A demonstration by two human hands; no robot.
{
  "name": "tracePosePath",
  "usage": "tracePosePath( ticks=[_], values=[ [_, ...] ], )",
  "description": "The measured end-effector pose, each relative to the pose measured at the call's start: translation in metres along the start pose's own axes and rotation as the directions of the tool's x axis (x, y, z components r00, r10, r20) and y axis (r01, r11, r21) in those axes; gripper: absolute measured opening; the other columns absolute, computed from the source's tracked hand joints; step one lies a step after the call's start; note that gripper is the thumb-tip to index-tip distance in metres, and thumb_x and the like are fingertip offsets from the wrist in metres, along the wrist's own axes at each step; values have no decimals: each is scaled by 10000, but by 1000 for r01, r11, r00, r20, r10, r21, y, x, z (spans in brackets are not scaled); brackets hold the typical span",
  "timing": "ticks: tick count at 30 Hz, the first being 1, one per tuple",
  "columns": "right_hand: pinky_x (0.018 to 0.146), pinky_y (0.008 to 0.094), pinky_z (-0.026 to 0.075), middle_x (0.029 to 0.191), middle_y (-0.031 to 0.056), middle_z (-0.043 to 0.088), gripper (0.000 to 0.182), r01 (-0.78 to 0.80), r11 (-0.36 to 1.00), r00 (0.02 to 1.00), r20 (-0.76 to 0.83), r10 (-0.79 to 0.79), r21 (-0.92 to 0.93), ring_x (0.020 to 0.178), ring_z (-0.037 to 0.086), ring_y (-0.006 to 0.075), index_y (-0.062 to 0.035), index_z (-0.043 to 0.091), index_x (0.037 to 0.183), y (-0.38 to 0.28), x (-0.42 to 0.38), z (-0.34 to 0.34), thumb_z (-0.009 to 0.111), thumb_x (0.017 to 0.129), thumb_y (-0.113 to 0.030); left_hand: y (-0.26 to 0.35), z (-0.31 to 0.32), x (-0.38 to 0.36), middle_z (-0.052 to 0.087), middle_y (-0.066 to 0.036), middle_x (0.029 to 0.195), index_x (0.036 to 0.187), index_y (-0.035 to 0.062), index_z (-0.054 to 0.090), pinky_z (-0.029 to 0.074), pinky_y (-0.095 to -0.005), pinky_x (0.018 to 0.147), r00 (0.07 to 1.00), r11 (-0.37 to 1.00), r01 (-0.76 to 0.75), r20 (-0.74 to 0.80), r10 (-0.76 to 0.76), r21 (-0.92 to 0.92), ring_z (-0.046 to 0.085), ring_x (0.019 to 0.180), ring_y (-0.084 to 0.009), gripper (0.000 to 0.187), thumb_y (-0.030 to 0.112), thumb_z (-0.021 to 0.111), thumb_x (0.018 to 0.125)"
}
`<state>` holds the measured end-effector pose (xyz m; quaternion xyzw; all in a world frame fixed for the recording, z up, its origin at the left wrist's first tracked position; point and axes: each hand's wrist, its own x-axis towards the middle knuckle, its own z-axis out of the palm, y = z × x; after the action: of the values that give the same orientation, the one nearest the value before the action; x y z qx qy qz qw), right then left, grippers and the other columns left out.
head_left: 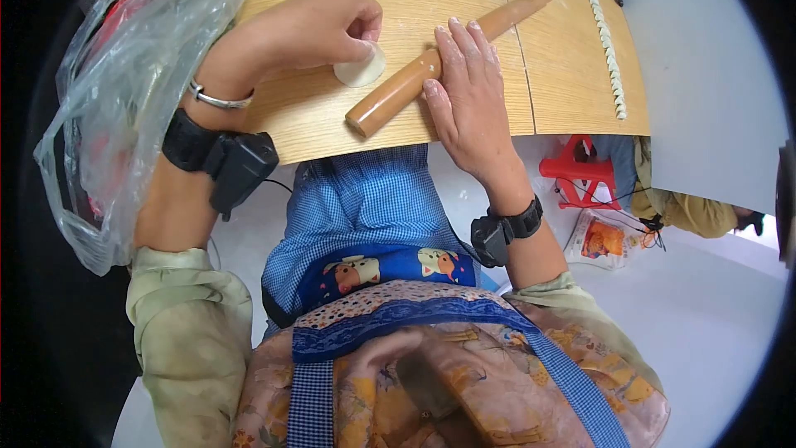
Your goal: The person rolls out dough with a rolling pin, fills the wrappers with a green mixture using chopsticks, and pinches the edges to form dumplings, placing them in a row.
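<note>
In the head view, my left hand [327,26] is curled at a thin dough disc [360,73] lying on the table [311,120], its thumb and fingers closed in a pinch on the disc's far rim. My right hand [474,79] is spread flat over the rolling pin [391,98], fingers long and nearly straight, resting on the wood without wrapping round it. The pin slants across the table just beside the disc.

I'd judge the disc light, soft and easily stretched or torn, so a gentle hold at the rim suits it best; the whitish dust on my right fingers suggests flour, which should keep it from sticking. The pin looks stiff, smooth and fairly solid, likely to roll freely, so I'd bear down from above with an open palm.
</note>
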<state>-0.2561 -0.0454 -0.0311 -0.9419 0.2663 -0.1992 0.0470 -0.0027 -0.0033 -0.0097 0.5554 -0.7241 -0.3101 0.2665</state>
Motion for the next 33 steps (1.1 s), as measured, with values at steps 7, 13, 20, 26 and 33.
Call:
tracePosePath(
  ticks=[7,13,20,26,33],
  values=[
    [1174,554,208,1482,218,403,557,6,1000,1000,-3,-6,-1,1419,311,408,6,424,1426,1,3,2,461,991,-339,-4,9,0,487,-18,646,783,4,546,390,-274,557,995,992,-49,-92,38,-120,458,615,-92,198,152,592,905],
    [1157,571,232,1405,217,499,505,88,995,995,-52,-90,-46,1382,381,392,17,524,1335,1,31,12,445,994,-348,-1,1,3,508,-37,618,783,-10,577,413,-292,527,998,991,60,-19,-63,-121,487,558,-123,360,252,471,1006],
    [1129,581,277,1305,204,568,417,123,992,990,-68,-125,-39,1310,455,387,8,590,1200,-3,76,30,462,969,-315,-8,2,4,546,-48,626,785,-6,596,454,-278,541,998,980,56,1,-57,-189,530,566,-122,430,301,413,1022],
    [1139,567,269,1314,209,558,392,92,996,990,-104,-91,8,1319,444,389,15,585,1183,-1,59,26,475,963,-290,3,2,3,572,-62,644,816,-23,603,446,-304,546,987,984,151,-37,-155,-91,538,577,-145,335,271,529,960],
    [1163,556,234,1438,216,448,476,19,1000,999,-50,-18,22,1390,351,411,1,477,1373,3,8,4,466,982,-270,-2,1,-1,560,-44,685,838,-13,587,417,-283,585,1000,1000,-2,-10,2,21,507,649,-107,160,136,644,854]
  ],
)
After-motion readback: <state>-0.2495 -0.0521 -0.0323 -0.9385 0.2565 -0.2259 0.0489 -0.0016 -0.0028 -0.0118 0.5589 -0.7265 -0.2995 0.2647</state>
